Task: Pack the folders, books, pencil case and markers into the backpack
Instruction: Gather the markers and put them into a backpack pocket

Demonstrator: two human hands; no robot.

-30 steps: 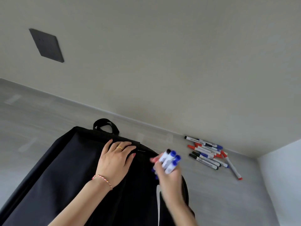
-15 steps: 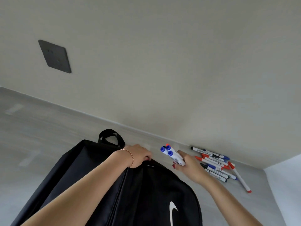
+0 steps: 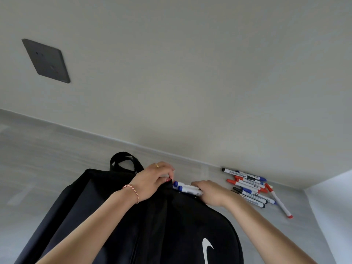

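1. Black fabric backpack (image 3: 118, 221) lies on the grey floor (image 3: 38, 159), nearest the viewer; a white logo (image 3: 207, 248) shows on its front panel.
2. Left hand (image 3: 152, 181), at the backpack's top edge: fingers curled, pinching the fabric there. A gold ring (image 3: 157, 165) sits on one finger; a red-and-white bracelet (image 3: 133, 191) circles the wrist.
3. Right hand (image 3: 211, 193), just right of the left hand at the same top edge: fingers wrapped round a bundle (image 3: 185, 188) of white markers, blue caps pointing toward the left hand.
4. Handle (image 3: 124, 161) stands at the backpack's far end, beyond the left hand.
5. Loose markers (image 3: 251, 187), with red, blue and black caps, lie on the floor right of the backpack, near the wall (image 3: 190, 73).
6. Dark plate (image 3: 46, 60) is fixed to the wall, far left of the backpack.
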